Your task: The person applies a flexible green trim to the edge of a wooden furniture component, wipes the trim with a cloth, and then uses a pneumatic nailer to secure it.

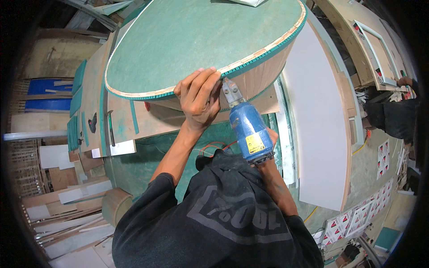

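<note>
**Two hands at the rim of one round green panel**

One large round panel (196, 40) with a green face fills the upper middle of the view, tilted, its edge banded in green and pale strips over a curved wooden side wall. One blue power tool (248, 129) points its metal nose up against that side wall, just under the rim.

The left hand (199, 96) is closed over the rim of the panel, fingers curled onto the green face and thumb side against the wall, touching the edge right beside the tool's nose. The right hand (269, 143) is wrapped around the lower body of the blue tool; most of it is hidden behind the tool, so only part of the grip shows.

One white board (319, 125) stands on edge just right of the panel, close to the tool and the right forearm, leaving a narrow gap there. One plywood sheet (134, 120) lies under the panel to the left, with several green strips (73, 111) along its left edge. A heap of wood offcuts (71, 210) lies at lower left, well apart from the hands. At the far right, another person's hand (404, 81) shows beside a white frame (377, 49), well away. Below the hands, the green floor area (147, 156) is mostly open.
</note>
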Motion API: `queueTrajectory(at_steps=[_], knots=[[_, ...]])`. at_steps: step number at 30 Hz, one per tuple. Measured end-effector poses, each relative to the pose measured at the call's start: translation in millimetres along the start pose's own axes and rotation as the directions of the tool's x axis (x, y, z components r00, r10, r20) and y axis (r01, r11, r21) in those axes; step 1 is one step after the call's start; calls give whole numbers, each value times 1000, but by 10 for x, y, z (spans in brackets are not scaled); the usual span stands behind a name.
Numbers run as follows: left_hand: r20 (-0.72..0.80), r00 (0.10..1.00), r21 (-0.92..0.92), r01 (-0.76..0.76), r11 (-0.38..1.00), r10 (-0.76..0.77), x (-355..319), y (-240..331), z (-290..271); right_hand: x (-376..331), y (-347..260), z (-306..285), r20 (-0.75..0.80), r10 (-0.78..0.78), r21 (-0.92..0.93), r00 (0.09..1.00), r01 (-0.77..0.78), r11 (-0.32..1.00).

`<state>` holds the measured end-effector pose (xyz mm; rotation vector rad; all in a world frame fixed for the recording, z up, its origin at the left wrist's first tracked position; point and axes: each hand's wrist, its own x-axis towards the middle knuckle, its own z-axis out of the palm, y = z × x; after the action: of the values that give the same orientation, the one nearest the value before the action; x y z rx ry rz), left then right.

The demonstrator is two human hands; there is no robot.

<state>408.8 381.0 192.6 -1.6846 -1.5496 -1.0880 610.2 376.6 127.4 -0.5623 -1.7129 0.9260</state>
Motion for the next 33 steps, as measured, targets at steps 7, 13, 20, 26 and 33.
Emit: queueTrajectory(at_steps=[7, 13, 20, 26, 33], knots=[[18, 1000, 15, -11, 1000, 11, -5, -8, -24, -63, 97, 39, -33, -42, -21, 999, 41, 999], [24, 1000, 8, -8, 1000, 8, -23, -11, -21, -55, 22, 62, 1, -69, -151, 998, 69, 986], [10, 1000, -33, -13, 999, 13, -30, -33, -60, -163, 109, 125, -61, 1, -138, 998, -10, 990], [-3, 1000, -36, -27, 999, 27, -20, -41, -46, -86, -36, 115, -12, 75, -125, 997, -76, 989], [2, 1000, -29, -27, 999, 27, 33, 41, -47, -49, -66, 82, -5, 19, -65, 1000, -19, 998]])
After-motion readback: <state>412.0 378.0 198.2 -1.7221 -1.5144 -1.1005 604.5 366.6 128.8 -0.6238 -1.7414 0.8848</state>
